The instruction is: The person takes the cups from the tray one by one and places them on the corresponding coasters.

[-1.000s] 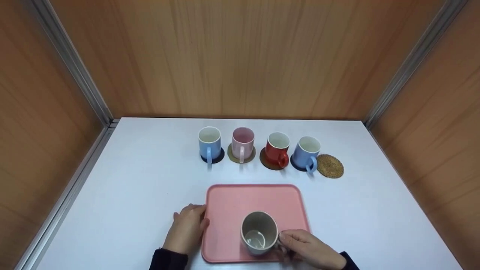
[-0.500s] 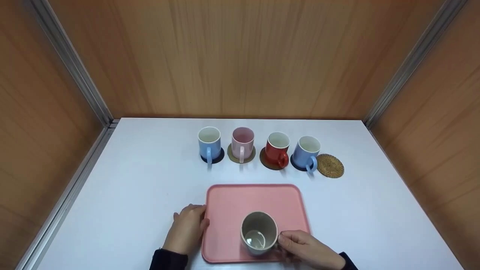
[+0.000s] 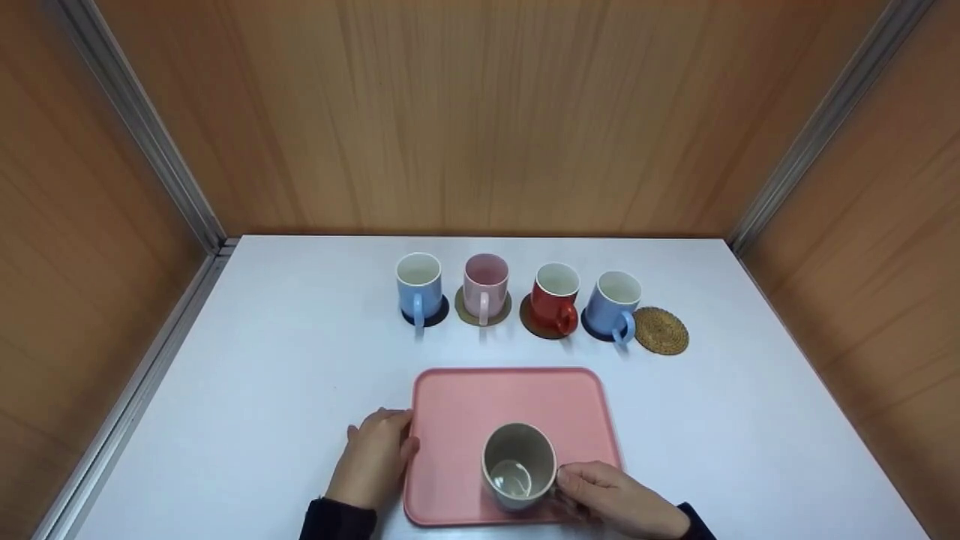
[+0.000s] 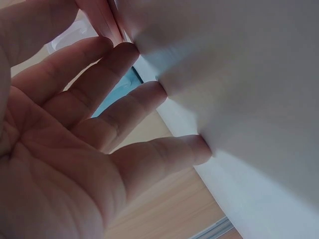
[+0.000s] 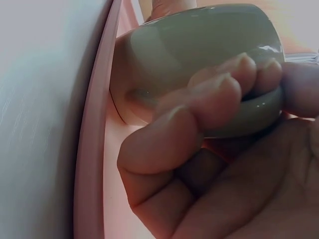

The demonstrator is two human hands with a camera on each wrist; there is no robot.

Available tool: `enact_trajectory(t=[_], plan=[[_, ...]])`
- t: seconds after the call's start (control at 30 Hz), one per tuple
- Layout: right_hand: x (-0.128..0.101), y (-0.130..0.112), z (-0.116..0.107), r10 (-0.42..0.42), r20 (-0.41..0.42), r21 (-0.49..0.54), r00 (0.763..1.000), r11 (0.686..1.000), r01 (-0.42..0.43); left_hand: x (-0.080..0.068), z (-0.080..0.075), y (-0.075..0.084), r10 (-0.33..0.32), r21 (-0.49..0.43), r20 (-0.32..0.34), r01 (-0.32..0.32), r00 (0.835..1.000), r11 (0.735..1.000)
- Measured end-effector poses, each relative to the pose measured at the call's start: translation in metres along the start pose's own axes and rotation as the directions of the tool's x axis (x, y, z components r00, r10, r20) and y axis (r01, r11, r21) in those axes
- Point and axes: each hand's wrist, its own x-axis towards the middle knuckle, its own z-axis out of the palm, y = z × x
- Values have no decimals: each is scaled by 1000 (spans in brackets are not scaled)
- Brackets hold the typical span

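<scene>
The white table (image 3: 262, 390) carries everything, and the pink tray (image 3: 480, 397) lies at its near edge. It looks like a stiff, light plastic sheet with a low raised rim, likely to skid on the smooth top unless it is held. The left hand (image 3: 373, 459) lies flat against the tray's left edge, fingers straight and relaxed, their tips on the table in the left wrist view (image 4: 197, 147); it grips nothing.

On the tray, toward its near right corner, stands the grey mug (image 3: 518, 465), upright and empty. It is glazed ceramic: rigid, probably fairly heavy for its size, slick to the skin, and apt to chip if knocked. The handle is the sound place to take it, and the right hand (image 3: 619, 499) has it there, fingers (image 5: 209, 94) curled through the loop with the thumb closing on top. The wall is smooth and slightly tapered, so a pinch on the body would be less secure.

Beyond the tray, well apart from it, four mugs stand in a row on coasters: light blue (image 3: 418, 286), pink (image 3: 485, 285), red (image 3: 556, 295), blue (image 3: 615, 300). A bare woven coaster (image 3: 660, 331) lies just right of the blue one.
</scene>
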Motion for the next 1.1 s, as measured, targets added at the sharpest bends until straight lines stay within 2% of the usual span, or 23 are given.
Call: enact_trajectory(t=[0.33,0.43,0.67,0.9,1.1], plan=[[0,1,1,-34,-19,-40,999,999,33,-1,0,1,12,35,-9,-11,1000,999],[-1,2,0,-39,-28,-43,999,998,38,0,0,2,-3,40,-1,3,1000,999],[0,1,1,-20,-71,-9,997,1000,19,-2,-1,1,18,29,-18,-17,1000,999],[2,4,2,-58,-90,45,994,997,62,-3,0,-2,49,24,-38,-48,998,999],[3,3,2,-58,-94,98,994,993,67,-3,0,-2,59,25,-42,-58,997,998]])
